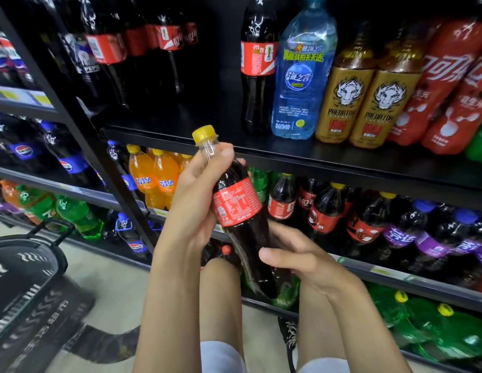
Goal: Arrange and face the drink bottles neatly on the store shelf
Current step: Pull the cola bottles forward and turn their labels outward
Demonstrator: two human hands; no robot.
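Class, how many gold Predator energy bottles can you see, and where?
2. The first Predator bottle stands right of the blue water bottle; the second Predator bottle stands right of the first. More may be hidden behind.

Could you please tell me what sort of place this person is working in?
Most likely a shop's drinks aisle: black shelves packed with soft-drink bottles, price tags on the shelf edges, and a shopping basket on the floor.

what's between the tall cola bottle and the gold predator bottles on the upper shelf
A pale blue bottle stands between the tall cola bottle and the gold Predator bottles, close beside both, as the head view shows.
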